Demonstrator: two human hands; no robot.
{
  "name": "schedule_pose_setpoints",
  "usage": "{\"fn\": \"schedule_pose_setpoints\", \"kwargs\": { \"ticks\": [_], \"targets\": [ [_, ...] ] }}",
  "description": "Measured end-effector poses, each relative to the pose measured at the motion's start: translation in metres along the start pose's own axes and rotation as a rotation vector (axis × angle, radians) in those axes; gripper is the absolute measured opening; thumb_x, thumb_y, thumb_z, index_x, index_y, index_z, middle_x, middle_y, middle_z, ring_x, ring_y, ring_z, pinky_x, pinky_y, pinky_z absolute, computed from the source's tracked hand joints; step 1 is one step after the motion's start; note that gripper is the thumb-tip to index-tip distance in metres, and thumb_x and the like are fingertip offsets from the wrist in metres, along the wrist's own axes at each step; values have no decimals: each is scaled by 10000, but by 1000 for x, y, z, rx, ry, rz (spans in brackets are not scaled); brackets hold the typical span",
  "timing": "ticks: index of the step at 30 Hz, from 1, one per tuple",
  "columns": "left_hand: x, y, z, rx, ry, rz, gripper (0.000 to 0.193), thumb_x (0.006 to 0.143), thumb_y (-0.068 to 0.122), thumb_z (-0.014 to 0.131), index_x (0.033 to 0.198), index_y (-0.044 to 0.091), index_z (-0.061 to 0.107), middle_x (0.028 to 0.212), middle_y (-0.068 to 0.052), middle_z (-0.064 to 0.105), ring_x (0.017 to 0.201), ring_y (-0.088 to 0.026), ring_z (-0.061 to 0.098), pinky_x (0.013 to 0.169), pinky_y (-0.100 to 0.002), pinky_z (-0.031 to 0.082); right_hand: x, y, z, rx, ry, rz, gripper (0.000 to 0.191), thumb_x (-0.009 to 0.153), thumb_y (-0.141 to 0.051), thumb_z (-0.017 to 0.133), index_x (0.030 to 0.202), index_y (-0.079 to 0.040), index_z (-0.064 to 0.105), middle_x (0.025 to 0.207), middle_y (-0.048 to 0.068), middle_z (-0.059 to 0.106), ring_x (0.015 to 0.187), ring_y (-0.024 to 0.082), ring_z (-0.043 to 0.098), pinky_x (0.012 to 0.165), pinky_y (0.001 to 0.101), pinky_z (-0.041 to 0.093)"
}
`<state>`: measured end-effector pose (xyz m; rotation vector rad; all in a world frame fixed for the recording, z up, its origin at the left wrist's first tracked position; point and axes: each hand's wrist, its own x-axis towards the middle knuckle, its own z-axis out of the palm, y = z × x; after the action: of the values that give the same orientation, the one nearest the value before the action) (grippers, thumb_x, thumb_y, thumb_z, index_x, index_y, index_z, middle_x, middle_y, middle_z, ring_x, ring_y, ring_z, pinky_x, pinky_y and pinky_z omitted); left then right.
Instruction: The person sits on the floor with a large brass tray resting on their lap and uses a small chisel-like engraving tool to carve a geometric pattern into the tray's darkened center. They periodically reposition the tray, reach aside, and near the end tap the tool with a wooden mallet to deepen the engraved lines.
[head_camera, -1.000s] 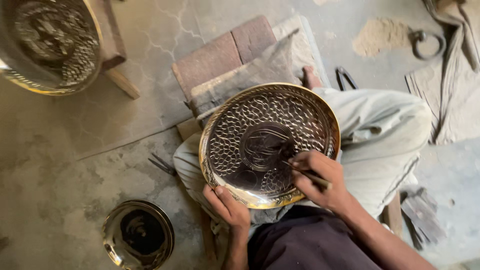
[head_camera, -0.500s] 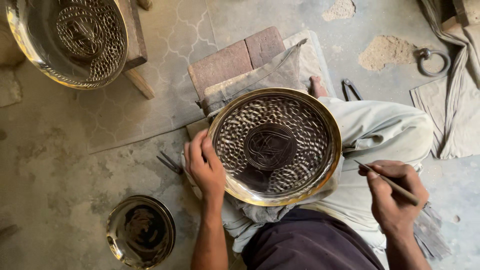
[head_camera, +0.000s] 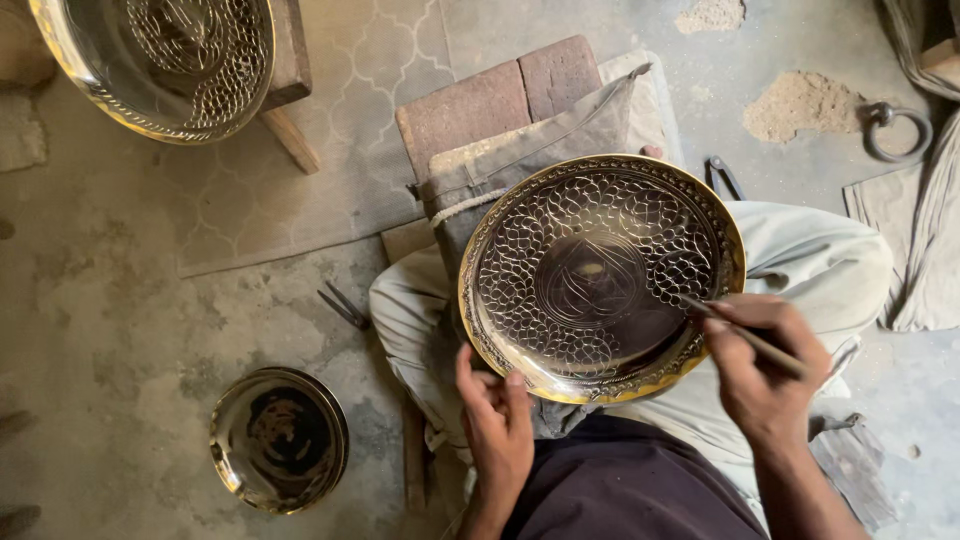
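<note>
Brass tray (head_camera: 600, 275): round, gold-rimmed, engraved with a scale-like net around a plain centre medallion; it lies face up on the seated person's lap, tilted slightly toward them, likely so the surface catches light and meets the tool
Right hand (head_camera: 765, 365): at the tray's right rim, fingers closed tight round a thin engraving tool (head_camera: 745, 335) held like a pen, tip touching the pattern just inside the rim
Left hand (head_camera: 495, 420): at the tray's near-left edge, fingers half curled, fingertips pressing the rim, seemingly to steady it
Cloth pad (head_camera: 520, 165): behind the tray, over bricks (head_camera: 500, 100), propping its far side
Small bowl (head_camera: 280, 440): on the floor, well left of the tray
Second engraved tray (head_camera: 160, 60): far upper left
Pliers (head_camera: 722, 175): just beyond the tray's upper right rim
</note>
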<state>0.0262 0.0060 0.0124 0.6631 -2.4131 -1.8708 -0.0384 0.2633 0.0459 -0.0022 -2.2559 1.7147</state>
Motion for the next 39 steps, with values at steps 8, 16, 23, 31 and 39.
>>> {"fn": "schedule_pose_setpoints", "kwargs": {
  "ticks": [8,16,23,31,39],
  "targets": [
    [37,-3,9,114,143,361,354,1135,194,499,1380,-54,435,1090,-184,646,887,-280,657,745,-404,517,17,-3,79,214,-188,83,140,939,43,653,1076,60,627,1033,149,715,877,130,699,754,240,581],
    [44,-16,10,169,122,243,243,1083,219,486,955,14,513,717,-141,615,616,-311,639,558,-408,443,34,8,117,22,-50,-75,129,918,78,680,984,58,571,1038,171,700,827,126,682,717,237,557],
    [47,-18,12,181,133,331,234,1100,207,471,1003,-2,514,779,-149,613,662,-334,620,583,-413,449,36,14,117,-8,-66,-135,115,927,91,665,977,65,565,1052,179,685,837,140,701,710,239,579],
    [49,-30,13,202,141,280,246,1089,211,477,966,0,510,748,-104,604,627,-243,607,568,-370,444,41,20,118,-25,-98,-195,118,916,89,672,953,59,565,1012,166,685,819,147,718,690,236,588],
    [51,-33,13,187,128,280,223,1084,185,478,984,-9,518,771,-106,613,642,-244,606,577,-366,451,44,19,118,-85,-118,-206,143,874,70,709,916,38,576,974,162,699,784,153,713,670,248,571]
  ]
}}
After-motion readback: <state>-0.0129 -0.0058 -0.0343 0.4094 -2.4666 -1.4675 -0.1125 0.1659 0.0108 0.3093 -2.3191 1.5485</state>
